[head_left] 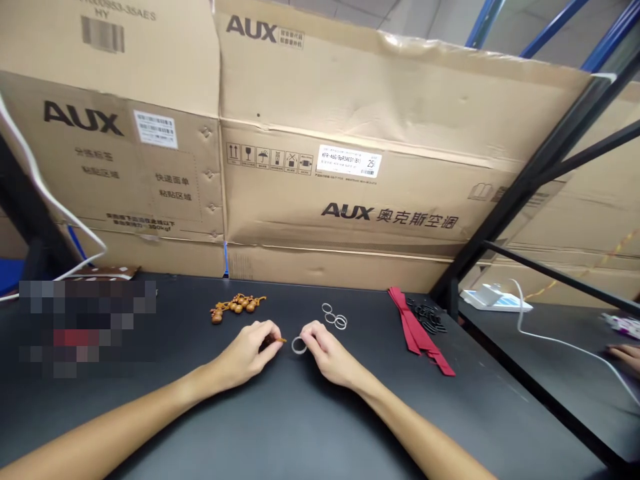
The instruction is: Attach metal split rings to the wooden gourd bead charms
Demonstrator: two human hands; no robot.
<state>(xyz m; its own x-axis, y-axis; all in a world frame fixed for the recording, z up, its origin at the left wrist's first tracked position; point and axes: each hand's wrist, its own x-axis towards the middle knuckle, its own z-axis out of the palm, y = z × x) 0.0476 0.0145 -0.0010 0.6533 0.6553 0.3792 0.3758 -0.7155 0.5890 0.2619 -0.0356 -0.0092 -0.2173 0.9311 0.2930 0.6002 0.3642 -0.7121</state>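
My left hand point(246, 355) pinches a small brown wooden piece point(273, 341) with a thin pale tip, mostly hidden by the fingers. A few inches away, my right hand point(326, 353) holds a thin silver ring point(299, 345) by its edge. The two hands are close but apart. Several more silver rings point(333, 317) lie in a loose cluster beyond my right hand. A string of small wooden gourd beads point(237, 308) lies on the black table point(200, 413) beyond my left hand.
Red fabric strips point(416, 330) and a heap of small black pieces point(427, 315) lie to the right. A blurred patch covers items at the left. Cardboard AUX boxes point(345, 167) stand behind the table. On a separate table at the right are a white power strip point(493, 299) and another person's hand point(625, 357).
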